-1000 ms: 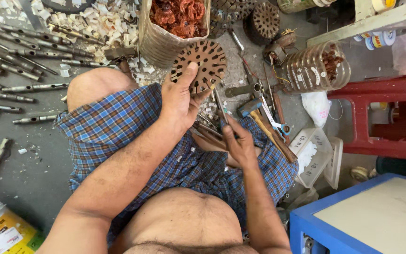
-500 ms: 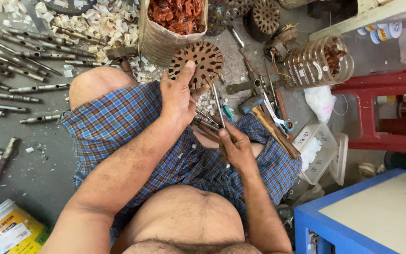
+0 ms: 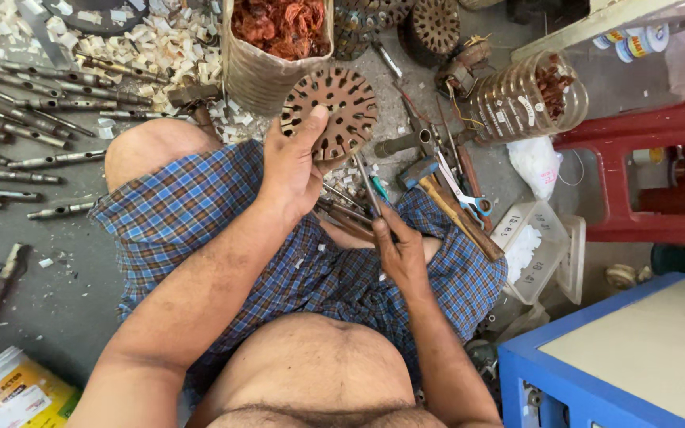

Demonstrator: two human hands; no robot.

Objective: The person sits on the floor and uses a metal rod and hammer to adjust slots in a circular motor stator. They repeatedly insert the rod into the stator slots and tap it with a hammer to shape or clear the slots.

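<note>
Rust-brown steel disc: the slotted stator disc [image 3: 334, 111] sits at the top of my left hand [image 3: 295, 162], above my knee and just in front of the woven basket [image 3: 259, 67] of copper scraps.
Left grip: my fingers are curled behind the disc and my thumb lies across its lower face, so I pinch it by the rim (the disc is clear of the floor).
Right grip: my right hand [image 3: 398, 250] is closed around a thin metal rod [image 3: 368, 186], low over my checked shorts [image 3: 311, 261].
Rod axis: its long axis runs up and slightly left, its tip pointing toward the lower edge of the disc; I cannot tell whether tip and disc touch.
Disc facing: the flat face is turned up toward me, tilted a little.
Hidden: my left fingers are behind the disc; the lower end of the rod is inside my fist.
Surroundings: scissors [image 3: 461, 186] lie just to the right, steel shafts [image 3: 25, 103] lie on the floor to the left.
</note>
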